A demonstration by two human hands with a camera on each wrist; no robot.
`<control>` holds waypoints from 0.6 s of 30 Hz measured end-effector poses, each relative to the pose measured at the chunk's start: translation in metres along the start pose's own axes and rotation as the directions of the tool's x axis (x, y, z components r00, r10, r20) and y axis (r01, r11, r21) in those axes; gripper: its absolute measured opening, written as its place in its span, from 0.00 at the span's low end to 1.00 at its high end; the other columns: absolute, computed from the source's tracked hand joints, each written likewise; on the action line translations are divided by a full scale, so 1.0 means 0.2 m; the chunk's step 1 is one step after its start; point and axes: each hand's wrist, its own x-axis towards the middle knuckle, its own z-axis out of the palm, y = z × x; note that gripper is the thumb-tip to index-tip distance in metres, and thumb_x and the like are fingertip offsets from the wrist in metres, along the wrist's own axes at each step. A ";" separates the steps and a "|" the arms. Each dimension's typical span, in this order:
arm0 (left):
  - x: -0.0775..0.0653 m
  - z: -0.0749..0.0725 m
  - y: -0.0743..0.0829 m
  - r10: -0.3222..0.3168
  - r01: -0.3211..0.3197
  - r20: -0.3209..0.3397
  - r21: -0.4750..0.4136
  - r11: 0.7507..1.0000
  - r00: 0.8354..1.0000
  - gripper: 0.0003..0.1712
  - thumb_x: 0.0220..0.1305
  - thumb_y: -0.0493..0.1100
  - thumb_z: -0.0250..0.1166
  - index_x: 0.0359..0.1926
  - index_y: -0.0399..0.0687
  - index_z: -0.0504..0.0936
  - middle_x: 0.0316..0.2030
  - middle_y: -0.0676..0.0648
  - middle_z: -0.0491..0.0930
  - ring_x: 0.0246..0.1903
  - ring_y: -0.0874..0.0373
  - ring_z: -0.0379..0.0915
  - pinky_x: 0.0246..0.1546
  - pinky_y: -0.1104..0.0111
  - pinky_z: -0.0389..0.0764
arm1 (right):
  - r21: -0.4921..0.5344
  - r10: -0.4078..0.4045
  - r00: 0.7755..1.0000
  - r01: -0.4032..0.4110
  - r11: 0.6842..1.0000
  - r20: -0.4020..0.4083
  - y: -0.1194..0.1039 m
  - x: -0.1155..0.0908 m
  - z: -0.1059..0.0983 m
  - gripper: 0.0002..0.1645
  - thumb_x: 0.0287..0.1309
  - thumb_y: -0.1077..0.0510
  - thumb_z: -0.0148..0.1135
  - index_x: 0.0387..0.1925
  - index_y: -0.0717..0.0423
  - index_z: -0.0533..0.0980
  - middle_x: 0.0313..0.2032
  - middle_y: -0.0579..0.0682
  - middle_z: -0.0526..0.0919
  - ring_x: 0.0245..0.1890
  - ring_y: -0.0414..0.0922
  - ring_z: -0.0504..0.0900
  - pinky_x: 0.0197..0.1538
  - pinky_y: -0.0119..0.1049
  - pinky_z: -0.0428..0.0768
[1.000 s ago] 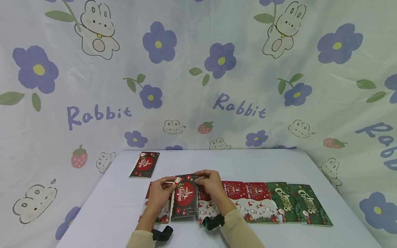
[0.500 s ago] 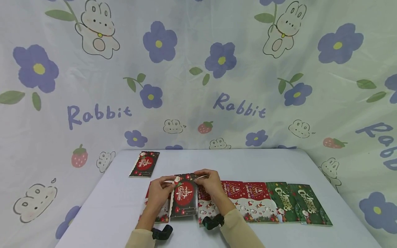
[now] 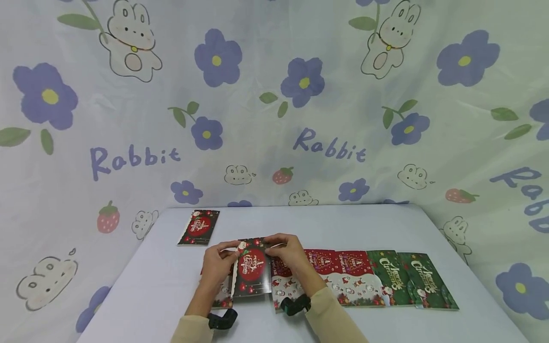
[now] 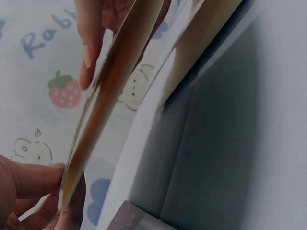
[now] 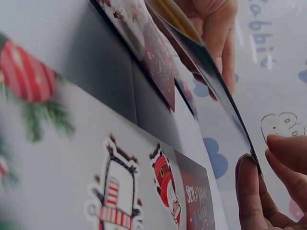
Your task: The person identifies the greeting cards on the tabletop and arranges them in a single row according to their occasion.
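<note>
Both hands hold a thin black Christmas booklet [image 3: 252,271] with a red circle on its cover, raised and tilted over the table. My left hand [image 3: 218,263] pinches its upper left edge between thumb and fingers. At the upper right corner, my right hand [image 3: 292,256] does the same. Seen edge-on in the left wrist view, the booklet [image 4: 108,96] shows a brownish inner side. Behind the left hand lies a red-and-white Christmas booklet [image 3: 224,293], partly hidden. Another red-and-white booklet [image 3: 286,286] lies under the right wrist.
To the right, more red-and-white booklets [image 3: 358,281] and green ones [image 3: 429,281] overlap in a row on the white table [image 3: 334,226]. One more black booklet [image 3: 199,227] lies at the back left. A printed rabbit-and-flower curtain [image 3: 253,119] hangs behind.
Both hands have shifted the black booklet slightly up and to the left. The grip is the same, and the other booklets stay in place.
</note>
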 end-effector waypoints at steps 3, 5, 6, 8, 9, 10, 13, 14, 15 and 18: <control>0.01 -0.01 0.02 -0.010 0.010 0.000 0.003 1.000 1.000 0.15 0.70 0.30 0.67 0.55 0.38 0.87 0.38 0.41 0.87 0.36 0.56 0.81 0.27 0.68 0.82 | -0.001 0.003 1.000 -0.003 1.000 0.015 -0.01 -0.01 0.00 0.16 0.57 0.68 0.75 0.49 0.61 0.87 0.45 0.53 0.86 0.40 0.43 0.84 0.48 0.39 0.84; 0.03 -0.01 0.03 0.004 -0.004 0.008 0.003 1.000 1.000 0.15 0.71 0.29 0.66 0.56 0.37 0.87 0.41 0.40 0.87 0.39 0.55 0.82 0.32 0.69 0.83 | 0.003 0.009 1.000 -0.009 1.000 0.023 -0.01 -0.01 0.00 0.17 0.57 0.68 0.75 0.49 0.61 0.87 0.45 0.54 0.86 0.39 0.43 0.84 0.48 0.38 0.84; 0.03 -0.02 0.03 0.012 -0.012 0.012 0.002 1.000 1.000 0.15 0.71 0.29 0.66 0.56 0.37 0.87 0.42 0.38 0.87 0.40 0.55 0.83 0.33 0.69 0.83 | 0.007 0.013 0.999 -0.013 1.000 0.029 -0.01 -0.01 0.00 0.17 0.57 0.68 0.75 0.49 0.62 0.87 0.46 0.55 0.87 0.39 0.42 0.84 0.48 0.38 0.84; 0.04 -0.02 0.04 0.021 -0.021 0.015 -0.007 1.000 1.000 0.15 0.71 0.29 0.66 0.57 0.36 0.86 0.45 0.36 0.87 0.41 0.54 0.83 0.35 0.71 0.83 | 0.014 0.015 0.999 -0.016 1.000 0.044 -0.01 -0.02 0.00 0.17 0.56 0.69 0.75 0.49 0.62 0.86 0.46 0.56 0.87 0.38 0.42 0.85 0.47 0.37 0.85; 0.05 -0.02 0.04 0.026 -0.026 0.015 -0.013 1.000 1.000 0.15 0.71 0.29 0.66 0.57 0.35 0.86 0.47 0.36 0.86 0.42 0.54 0.83 0.36 0.72 0.82 | 0.018 0.016 0.999 -0.017 1.000 0.052 -0.02 -0.02 0.00 0.18 0.56 0.69 0.75 0.50 0.63 0.86 0.46 0.57 0.87 0.38 0.42 0.85 0.46 0.37 0.85; 0.06 -0.03 0.04 0.027 -0.027 0.013 -0.018 0.999 1.000 0.16 0.71 0.29 0.66 0.57 0.35 0.86 0.48 0.35 0.86 0.42 0.54 0.83 0.37 0.72 0.82 | 0.022 0.014 0.998 -0.015 1.000 0.061 -0.02 -0.02 0.00 0.18 0.56 0.70 0.75 0.50 0.63 0.86 0.47 0.58 0.87 0.38 0.42 0.85 0.46 0.36 0.85; 0.07 -0.03 0.05 0.022 -0.022 -0.001 -0.030 0.999 1.000 0.16 0.72 0.29 0.66 0.58 0.35 0.86 0.49 0.34 0.85 0.41 0.56 0.82 0.36 0.73 0.82 | 0.025 0.009 0.996 -0.011 1.000 0.088 -0.03 -0.02 0.00 0.19 0.55 0.70 0.76 0.50 0.64 0.86 0.47 0.59 0.87 0.38 0.43 0.85 0.45 0.36 0.85; 0.08 -0.04 0.05 0.023 -0.023 -0.007 -0.030 0.999 1.000 0.16 0.72 0.30 0.66 0.58 0.35 0.86 0.49 0.34 0.84 0.41 0.56 0.83 0.36 0.73 0.82 | 0.023 0.009 0.995 -0.012 1.000 0.096 -0.04 -0.02 0.00 0.19 0.55 0.70 0.76 0.50 0.64 0.86 0.47 0.58 0.87 0.38 0.43 0.85 0.46 0.36 0.85; 0.09 -0.04 0.05 0.021 -0.021 -0.012 -0.030 0.999 1.000 0.15 0.72 0.30 0.66 0.57 0.35 0.86 0.49 0.34 0.84 0.41 0.56 0.83 0.36 0.72 0.82 | 0.020 0.012 0.995 -0.014 1.000 0.102 -0.04 -0.02 0.00 0.19 0.54 0.71 0.76 0.50 0.64 0.87 0.47 0.58 0.87 0.38 0.43 0.85 0.46 0.36 0.85; 0.11 -0.04 0.05 0.025 -0.026 -0.017 -0.027 0.999 1.000 0.15 0.72 0.30 0.66 0.58 0.35 0.86 0.51 0.34 0.83 0.42 0.58 0.83 0.37 0.72 0.82 | 0.009 0.018 0.993 -0.019 1.000 0.114 -0.04 -0.02 0.00 0.20 0.52 0.71 0.77 0.49 0.62 0.87 0.46 0.55 0.86 0.39 0.44 0.85 0.46 0.36 0.84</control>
